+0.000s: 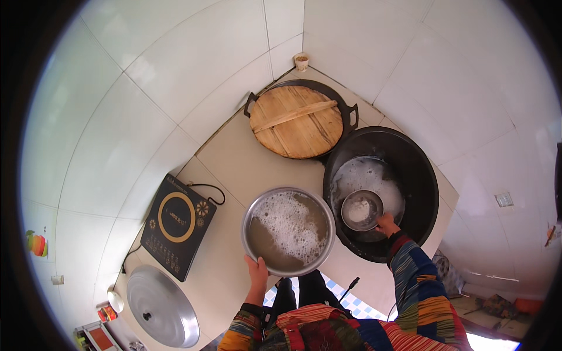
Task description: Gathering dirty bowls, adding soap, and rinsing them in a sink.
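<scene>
My left hand (257, 272) grips the near rim of a wide metal basin (332, 239), with the thumb over its edge. Cloudy brownish liquid topped with white foam (287, 219) fills much of that basin. A small metal bowl (373, 204) is pinched at its rim by my right hand (387, 225). Some whitish foamy liquid lies in the bowl. It is inside a big black tub (419, 188), low over or touching the foamy water (390, 175); which of the two I cannot tell. The basin stands close to the tub's left side.
Behind the basin, a round wooden lid (294, 136) with a bar handle covers a two-handled black wok (349, 103). A paper cup (301, 62) stands in the corner. Leftwards are a black induction cooker (193, 245) with a cord and a large metal lid (162, 298). Tiled walls bound the counter (228, 153).
</scene>
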`<state>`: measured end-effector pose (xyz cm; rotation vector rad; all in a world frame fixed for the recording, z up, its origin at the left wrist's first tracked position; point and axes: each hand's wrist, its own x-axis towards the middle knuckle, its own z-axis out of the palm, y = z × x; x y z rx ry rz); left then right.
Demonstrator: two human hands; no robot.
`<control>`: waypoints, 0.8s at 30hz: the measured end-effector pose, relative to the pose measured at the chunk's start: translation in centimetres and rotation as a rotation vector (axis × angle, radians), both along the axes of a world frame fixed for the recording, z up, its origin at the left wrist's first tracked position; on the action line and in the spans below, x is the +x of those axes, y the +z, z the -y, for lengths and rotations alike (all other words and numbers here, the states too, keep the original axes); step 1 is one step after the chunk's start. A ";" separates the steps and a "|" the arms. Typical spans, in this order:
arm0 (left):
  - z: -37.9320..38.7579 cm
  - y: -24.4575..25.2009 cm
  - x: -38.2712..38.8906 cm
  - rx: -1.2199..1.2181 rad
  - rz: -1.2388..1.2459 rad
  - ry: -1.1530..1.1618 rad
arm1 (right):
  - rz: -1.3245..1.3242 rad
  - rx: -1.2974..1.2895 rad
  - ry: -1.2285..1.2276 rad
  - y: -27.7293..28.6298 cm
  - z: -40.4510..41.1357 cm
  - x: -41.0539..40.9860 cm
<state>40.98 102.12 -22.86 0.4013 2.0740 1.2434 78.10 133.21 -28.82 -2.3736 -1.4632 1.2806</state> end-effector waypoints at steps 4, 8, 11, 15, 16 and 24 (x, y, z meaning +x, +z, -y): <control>-0.8 1.0 0.5 -0.011 0.043 0.018 | 0.246 0.614 0.386 1.0 -3.3 -1.0; -0.9 3.4 0.8 -0.062 0.080 0.111 | -0.325 0.649 0.399 11.7 -3.5 -10.7; -1.1 2.2 1.1 -0.074 -0.029 0.051 | -0.422 0.821 0.751 15.2 -2.0 -16.2; -1.6 2.6 1.5 -0.135 -0.162 0.059 | -0.316 0.947 1.127 16.7 1.4 -22.2; -1.9 2.9 1.7 -0.132 -0.179 0.066 | -0.267 0.955 1.164 15.4 1.4 -23.1; -2.6 4.4 2.9 -0.137 -0.308 0.161 | -0.370 0.668 1.128 9.2 -1.3 -26.6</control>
